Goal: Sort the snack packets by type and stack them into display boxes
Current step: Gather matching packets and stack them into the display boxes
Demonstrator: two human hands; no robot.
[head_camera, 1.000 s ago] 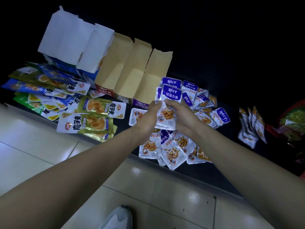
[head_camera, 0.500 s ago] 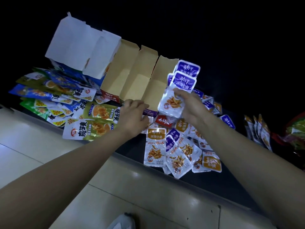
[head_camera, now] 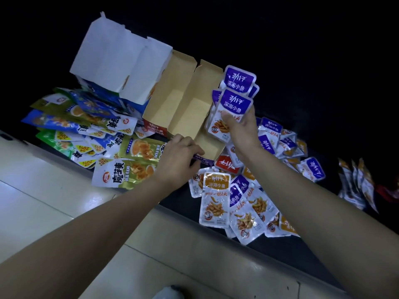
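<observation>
Snack packets lie strewn over a dark surface that borders a pale tiled floor in a dim room; a shoe tip shows at the bottom edge. At the left, large green and blue packets are heaped together, some overhanging the floor's edge. Behind them stand two white boxes, their contents hidden. Next come open brown display boxes, the first two showing bare insides. The left hand is at the front wall of the purple-fronted box, its fingers curled over that lip. Above this box the right hand grips a stack of purple-topped packets, thumb across the front and the other fingers behind; the stack stands tilted with its lower end at the box's opening. Below and right of that wrist, small loose packets with purple, orange and red tops overlap. Far right, well apart, a row of packets leans together.
</observation>
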